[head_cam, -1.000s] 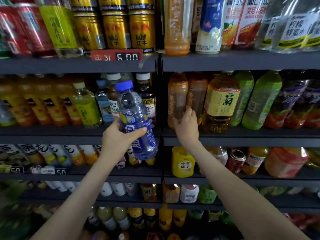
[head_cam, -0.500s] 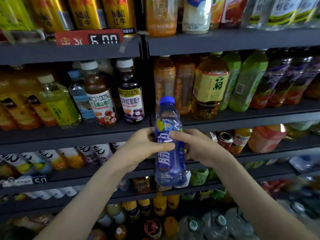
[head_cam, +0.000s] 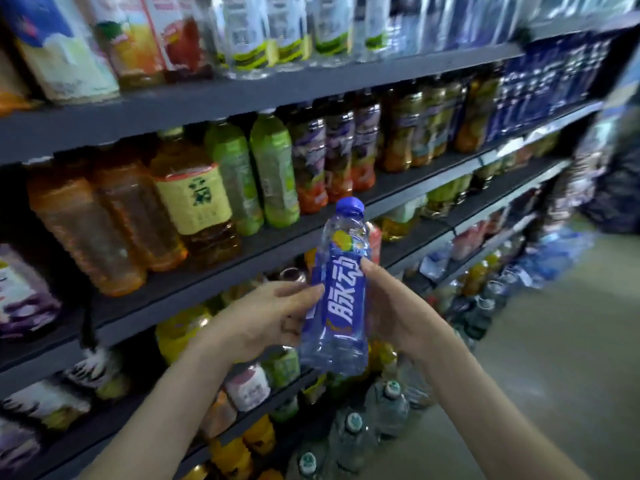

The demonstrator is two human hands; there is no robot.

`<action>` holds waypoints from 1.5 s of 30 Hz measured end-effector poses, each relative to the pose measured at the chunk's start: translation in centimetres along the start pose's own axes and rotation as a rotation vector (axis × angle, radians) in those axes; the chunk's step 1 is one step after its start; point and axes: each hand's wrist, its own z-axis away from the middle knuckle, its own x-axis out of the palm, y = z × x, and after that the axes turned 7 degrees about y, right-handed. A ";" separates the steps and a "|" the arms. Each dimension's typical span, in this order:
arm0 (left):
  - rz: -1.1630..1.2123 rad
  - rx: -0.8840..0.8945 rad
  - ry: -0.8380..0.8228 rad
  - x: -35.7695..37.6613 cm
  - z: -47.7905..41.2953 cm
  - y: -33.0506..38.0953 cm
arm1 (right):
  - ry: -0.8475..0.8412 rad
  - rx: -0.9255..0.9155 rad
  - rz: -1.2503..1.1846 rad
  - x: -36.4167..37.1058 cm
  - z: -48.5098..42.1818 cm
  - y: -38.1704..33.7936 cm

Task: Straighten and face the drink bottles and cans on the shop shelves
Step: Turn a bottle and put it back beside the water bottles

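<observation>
A person stands at a tall run of dark shop shelves (head_cam: 242, 95) packed with drinks, seen from their own head looking down along the aisle. Both bare arms reach forward and hold one blue bottle (head_cam: 341, 299) upright in the air, in front of the shelves and touching none of them. It sits near the middle of the view, just right of centre.

The bottle is clear plastic with a blue cap (head_cam: 350, 206) and a blue wrap label with large white characters facing the viewer. The left hand (head_cam: 256, 323) grips its left side, the thumb lying against the label's edge and the fingers curled behind. The right hand (head_cam: 394, 306) grips the right side, the thumb tip pressed on the label's upper edge and the fingers wrapped out of sight behind the bottle.

On the shelf behind and to the left stand orange drink bottles (head_cam: 83, 230), then a tea bottle with a yellow label (head_cam: 194, 202), then two green bottles (head_cam: 273, 168), then bottles with purple labels (head_cam: 341, 154) running off to the far right. The top shelf holds juice cartons (head_cam: 59, 46) at the left and clear bottles with white and green labels (head_cam: 249, 36) beside them. Below the hands, lower shelves carry yellow and orange bottles, blurred. Large water bottles with pale caps (head_cam: 391, 389) stand at the bottom, near the floor. A pale floor (head_cam: 554, 341) fills the right side of the view, and the far end of the aisle is blurred.
</observation>
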 end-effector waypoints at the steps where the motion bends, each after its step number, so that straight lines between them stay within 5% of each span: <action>1: 0.013 0.033 0.007 2.5 -1.2 0.1 | 0.025 -0.030 0.005 -2.1 0.7 -1.2; 12: 0.065 0.076 -0.096 25.4 -14.3 4.8 | 0.248 -0.102 0.152 -22.9 6.1 -16.0; 28: -0.027 0.094 -0.115 41.3 -37.4 14.4 | 0.300 -0.139 0.333 -44.4 -4.6 -33.6; 37: 0.062 0.122 0.144 49.1 -43.9 15.9 | 0.059 -0.035 0.166 -54.9 -8.6 -39.2; 42: 0.037 0.147 0.296 51.5 -44.3 16.4 | 0.074 0.019 0.125 -57.5 -11.3 -40.2; 45: -0.001 0.194 0.540 49.8 -44.9 16.2 | 0.030 -0.057 0.105 -57.0 -13.0 -41.2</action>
